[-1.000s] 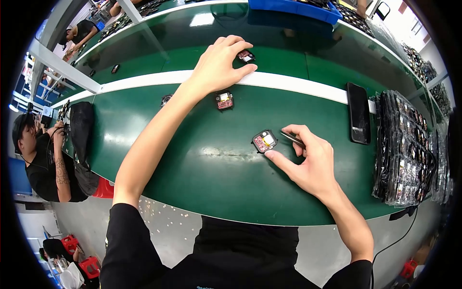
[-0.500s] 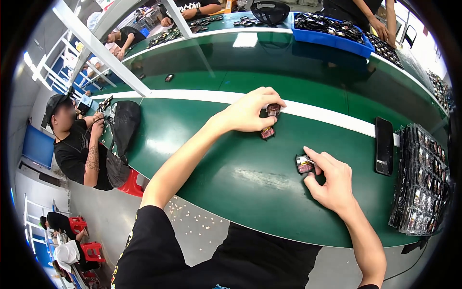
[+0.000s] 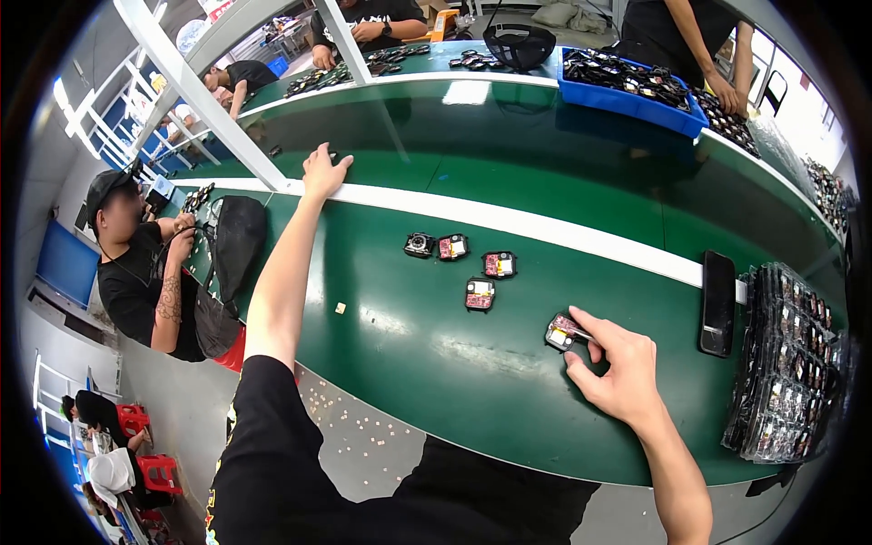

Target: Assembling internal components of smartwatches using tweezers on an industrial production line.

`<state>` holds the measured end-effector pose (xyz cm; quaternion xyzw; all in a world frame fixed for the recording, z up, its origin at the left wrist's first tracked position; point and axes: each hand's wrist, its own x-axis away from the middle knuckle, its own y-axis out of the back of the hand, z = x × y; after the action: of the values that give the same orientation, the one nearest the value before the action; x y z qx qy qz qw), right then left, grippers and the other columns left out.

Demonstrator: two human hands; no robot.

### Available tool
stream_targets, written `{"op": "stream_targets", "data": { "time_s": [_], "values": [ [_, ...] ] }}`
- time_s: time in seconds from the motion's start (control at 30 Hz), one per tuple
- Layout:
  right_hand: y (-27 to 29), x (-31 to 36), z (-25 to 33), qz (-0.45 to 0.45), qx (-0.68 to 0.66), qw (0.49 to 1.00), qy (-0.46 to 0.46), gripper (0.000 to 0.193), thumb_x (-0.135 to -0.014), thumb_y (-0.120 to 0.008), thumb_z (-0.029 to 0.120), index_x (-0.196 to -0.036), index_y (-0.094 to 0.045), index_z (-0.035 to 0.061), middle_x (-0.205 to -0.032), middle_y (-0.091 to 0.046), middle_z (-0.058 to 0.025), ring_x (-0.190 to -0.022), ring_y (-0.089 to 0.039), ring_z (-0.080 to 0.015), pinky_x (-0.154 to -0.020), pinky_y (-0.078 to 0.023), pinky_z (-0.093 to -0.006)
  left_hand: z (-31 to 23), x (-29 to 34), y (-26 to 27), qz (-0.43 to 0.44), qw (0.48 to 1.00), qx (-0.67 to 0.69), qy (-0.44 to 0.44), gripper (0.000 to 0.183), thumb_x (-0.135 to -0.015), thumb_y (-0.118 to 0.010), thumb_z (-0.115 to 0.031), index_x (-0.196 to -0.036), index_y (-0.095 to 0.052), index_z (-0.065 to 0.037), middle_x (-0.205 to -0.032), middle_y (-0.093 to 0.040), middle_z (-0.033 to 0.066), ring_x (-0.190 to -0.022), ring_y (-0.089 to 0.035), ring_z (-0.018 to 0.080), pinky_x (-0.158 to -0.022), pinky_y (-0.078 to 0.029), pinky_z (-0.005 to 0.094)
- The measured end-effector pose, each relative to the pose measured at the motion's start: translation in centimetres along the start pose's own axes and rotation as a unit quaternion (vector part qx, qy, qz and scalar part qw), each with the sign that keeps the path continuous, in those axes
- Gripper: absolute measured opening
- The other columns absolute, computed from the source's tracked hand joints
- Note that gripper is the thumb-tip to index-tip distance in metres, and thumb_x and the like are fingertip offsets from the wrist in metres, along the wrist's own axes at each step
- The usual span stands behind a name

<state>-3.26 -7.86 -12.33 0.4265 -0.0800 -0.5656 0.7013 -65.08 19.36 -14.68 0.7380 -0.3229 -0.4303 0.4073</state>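
Observation:
My left hand (image 3: 325, 171) reaches over the white rail onto the far green belt. Its thumb and fingers are around a small dark module (image 3: 334, 156), mostly hidden by the hand. My right hand (image 3: 619, 366) is closed around a thin metal-coloured tool (image 3: 584, 335), whose kind is unclear. Its index fingertip touches a square black-framed watch module (image 3: 560, 333) lying on the green table. To its left lie similar open modules with reddish circuit boards and white-yellow parts: one module (image 3: 480, 294), another (image 3: 500, 264) and a third (image 3: 452, 247). Beside them is a black module (image 3: 419, 244).
A black phone (image 3: 718, 303) and stacked clear trays of modules (image 3: 783, 368) stand at the right. A white post (image 3: 204, 95) rises at the left. Across the belt is a blue bin (image 3: 627, 103) of black parts. A person (image 3: 145, 263) sits at my left.
My left hand has moved left and away to the belt, leaving the modules it was at on the table. The right hand and its module have shifted slightly left and nearer.

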Motion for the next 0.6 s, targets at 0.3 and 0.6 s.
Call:
{"op": "stream_targets", "data": {
  "time_s": [0.3,0.6],
  "values": [
    [0.2,-0.2,0.6,0.027,-0.005,0.999,-0.034,0.05,-0.084,-0.091,0.024,-0.131,-0.08,0.0109,-0.07,-0.06,-0.0003,-0.057,-0.061,-0.0153,-0.054,-0.046,-0.0339,-0.8,0.5,-0.5,-0.056,0.988,0.078,-0.12,0.041,-0.105,-0.071,-0.013,-0.144,-0.068,0.0,-0.129,-0.075,0.0224,-0.125,-0.069,0.0421,-0.108,-0.055,0.0502],
    [0.2,0.0,0.0,0.024,0.028,0.999,-0.016,0.042,-0.085,-0.091,0.029,-0.122,-0.081,0.0102,-0.071,-0.062,-0.0008,-0.055,-0.06,-0.018,-0.054,-0.045,-0.0355,-10.1,21.0,8.1,0.176,0.896,0.223,-0.342,0.042,-0.102,-0.074,-0.005,-0.144,-0.07,-0.005,-0.144,-0.068,0.0152,-0.14,-0.062,0.0354,-0.12,-0.048,0.0445]
  ]
}}
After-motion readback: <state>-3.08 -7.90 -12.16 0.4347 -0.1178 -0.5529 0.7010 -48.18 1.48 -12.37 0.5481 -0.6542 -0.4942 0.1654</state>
